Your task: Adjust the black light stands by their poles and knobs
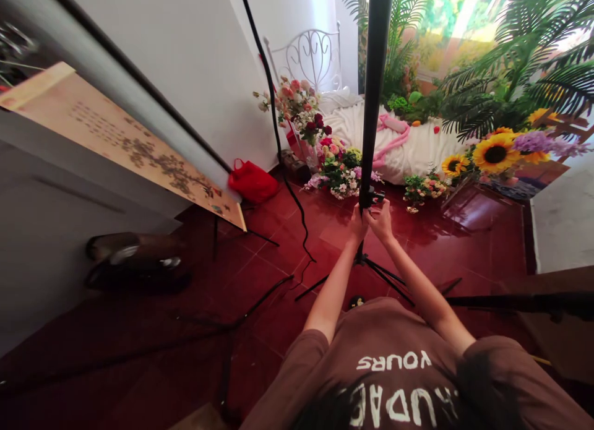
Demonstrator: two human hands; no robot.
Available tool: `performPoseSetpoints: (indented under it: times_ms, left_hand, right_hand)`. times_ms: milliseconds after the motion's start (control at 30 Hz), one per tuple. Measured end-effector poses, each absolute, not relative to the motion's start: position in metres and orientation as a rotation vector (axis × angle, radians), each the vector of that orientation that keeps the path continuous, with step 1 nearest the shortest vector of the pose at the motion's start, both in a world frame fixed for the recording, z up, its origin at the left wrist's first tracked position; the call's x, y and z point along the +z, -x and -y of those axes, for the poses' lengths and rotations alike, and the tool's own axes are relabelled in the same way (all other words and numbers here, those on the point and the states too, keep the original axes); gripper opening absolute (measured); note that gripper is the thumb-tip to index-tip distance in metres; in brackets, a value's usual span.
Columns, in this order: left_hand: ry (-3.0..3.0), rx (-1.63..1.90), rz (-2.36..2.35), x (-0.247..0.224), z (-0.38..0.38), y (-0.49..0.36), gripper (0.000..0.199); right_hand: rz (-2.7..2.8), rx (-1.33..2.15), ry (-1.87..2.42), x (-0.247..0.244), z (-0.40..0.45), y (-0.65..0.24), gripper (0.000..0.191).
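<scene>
A tall black light stand (375, 96) rises upright in front of me, its tripod legs (383, 272) spread on the floor. My left hand (357, 224) is wrapped round the pole just below a black clamp knob (377, 197). At the same height, my right hand (380, 221) has its fingers closed at the knob on the pole's right side. The pole's upper end runs out of the top of the view, so what it carries is hidden.
A black cable (273, 108) hangs down to the red tiled floor (260, 275). Left are a scroll painting (153, 148) and red bag (253, 181). Ahead, flowers (336, 164) surround a white-draped bed (413, 148); sunflowers (495, 151) stand right. Another black stand (524, 302) reaches in from the right.
</scene>
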State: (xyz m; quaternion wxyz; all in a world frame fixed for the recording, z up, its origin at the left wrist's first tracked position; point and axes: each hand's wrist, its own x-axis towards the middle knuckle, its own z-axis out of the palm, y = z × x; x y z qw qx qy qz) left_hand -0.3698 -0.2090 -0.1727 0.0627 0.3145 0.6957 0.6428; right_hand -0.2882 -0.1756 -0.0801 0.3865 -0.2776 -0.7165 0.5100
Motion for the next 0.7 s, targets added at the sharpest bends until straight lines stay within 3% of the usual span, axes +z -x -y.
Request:
performPoseSetpoints:
  times_ms: [233, 700]
  left_hand:
    - [-0.944, 1.888, -2.175, -0.163, 0.211, 0.366, 0.051]
    - [-0.964, 1.864, -2.199, -0.158, 0.213, 0.363, 0.06]
  right_hand:
    - [1.798, 1.274, 0.709, -0.108, 0.203, 0.26, 0.024]
    - [1.335, 1.788, 1.146, -0.111, 0.19, 0.273, 0.02]
